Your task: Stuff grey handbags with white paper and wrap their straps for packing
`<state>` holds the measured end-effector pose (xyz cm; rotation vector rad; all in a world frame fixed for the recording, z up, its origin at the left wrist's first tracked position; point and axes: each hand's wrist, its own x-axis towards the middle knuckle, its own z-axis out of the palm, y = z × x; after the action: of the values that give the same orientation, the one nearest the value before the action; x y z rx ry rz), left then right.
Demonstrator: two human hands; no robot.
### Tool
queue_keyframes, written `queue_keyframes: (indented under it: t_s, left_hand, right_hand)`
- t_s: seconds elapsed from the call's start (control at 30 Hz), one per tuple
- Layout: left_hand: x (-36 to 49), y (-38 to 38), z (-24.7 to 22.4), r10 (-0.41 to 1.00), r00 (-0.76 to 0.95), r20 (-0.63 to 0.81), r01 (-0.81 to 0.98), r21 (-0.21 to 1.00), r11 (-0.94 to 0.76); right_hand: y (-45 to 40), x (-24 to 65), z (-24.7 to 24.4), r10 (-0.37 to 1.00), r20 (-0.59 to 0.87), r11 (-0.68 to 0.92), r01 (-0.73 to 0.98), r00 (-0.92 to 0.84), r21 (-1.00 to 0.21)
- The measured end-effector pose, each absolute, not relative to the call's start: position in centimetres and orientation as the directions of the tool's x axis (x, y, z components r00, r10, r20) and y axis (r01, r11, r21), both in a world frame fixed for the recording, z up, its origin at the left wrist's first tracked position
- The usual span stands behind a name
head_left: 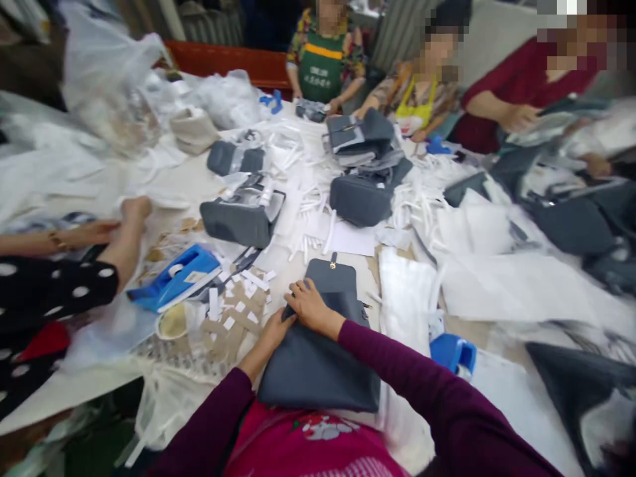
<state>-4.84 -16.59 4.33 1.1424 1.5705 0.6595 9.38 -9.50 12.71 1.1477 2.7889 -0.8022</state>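
A dark grey bag (322, 371) lies at the table's near edge against my body, its flap with a small gold clasp pointing away from me. My right hand (311, 306) rests on the bag's upper left part, fingers bent over its edge. Close beside it, my left hand (275, 328) grips the bag's left edge, with the fingertips partly hidden. Left of the bag lie brown pieces with white strips (238, 311). Folded white padding (405, 298) lies to its right.
Other dark bags (238, 218) stand farther back among white cords. A blue tape dispenser (179, 275) is at left, another blue dispenser (453, 354) at right. A co-worker's arms (124, 232) reach in from the left; several people stand across the table.
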Motion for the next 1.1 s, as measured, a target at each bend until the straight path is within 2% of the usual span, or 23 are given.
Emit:
queue_keyframes:
  t_s: [0.13, 0.2, 0.27, 0.37, 0.47, 0.53, 0.63, 0.73, 0.87, 1.0, 1.1]
  left_hand:
    - [-4.1, -15.0, 4.5, 0.872, -0.007, -0.489, 0.279, 0.837, 0.471]
    - [-4.0, -15.0, 4.7, 0.867, -0.03, -0.497, 0.324, 0.816, 0.479]
    - [-3.8, -15.2, 4.9, 0.888, -0.092, -0.45, 0.443, 0.78, 0.441]
    - [-3.0, -14.7, 5.7, 0.973, -0.108, -0.205, 0.687, 0.692, 0.222]
    - [-0.9, -12.7, 6.8, 0.992, 0.098, 0.084, 0.819, 0.56, -0.128]
    - [1.2, -10.8, 7.6, 0.953, 0.272, 0.136, 0.788, 0.537, -0.301]
    - [4.6, -8.3, 8.3, 0.87, 0.488, 0.068, 0.639, 0.652, -0.409]
    - [7.3, -7.0, 8.4, 0.833, 0.553, -0.037, 0.569, 0.746, -0.345]
    - [8.2, -6.6, 7.4, 0.851, 0.468, -0.239, 0.556, 0.828, -0.072]
    - [7.3, -6.5, 6.2, 0.812, 0.435, -0.389, 0.343, 0.906, 0.25]
    - [7.0, -6.5, 5.7, 0.807, 0.409, -0.426, 0.219, 0.904, 0.366]
  right_hand:
    - [-15.0, 14.4, 14.6, 0.891, -0.054, 0.361, 0.775, -0.451, -0.518]
    - [-18.7, 17.2, 14.3, 0.975, -0.049, 0.156, 0.821, -0.218, -0.55]
    - [-22.2, 19.6, 13.2, 0.995, -0.095, -0.056, 0.816, 0.001, -0.575]
    - [-25.5, 21.5, 10.9, 0.959, -0.201, -0.282, 0.732, 0.199, -0.621]
    - [-26.1, 21.5, 9.5, 0.923, -0.26, -0.385, 0.636, 0.285, -0.668]
    - [-25.6, 21.3, 9.5, 0.907, -0.283, -0.417, 0.579, 0.31, -0.701]
    - [-24.5, 21.3, 10.0, 0.889, -0.315, -0.45, 0.5, 0.333, -0.74]
    - [-23.9, 21.6, 10.5, 0.881, -0.316, -0.454, 0.445, 0.351, -0.771]
    - [-23.8, 21.1, 11.0, 0.908, -0.243, -0.389, 0.471, 0.342, -0.791]
    - [-23.8, 19.9, 12.0, 0.942, -0.178, -0.317, 0.581, 0.284, -0.75]
    - [-23.4, 19.4, 12.9, 0.939, -0.195, -0.332, 0.596, 0.284, -0.731]
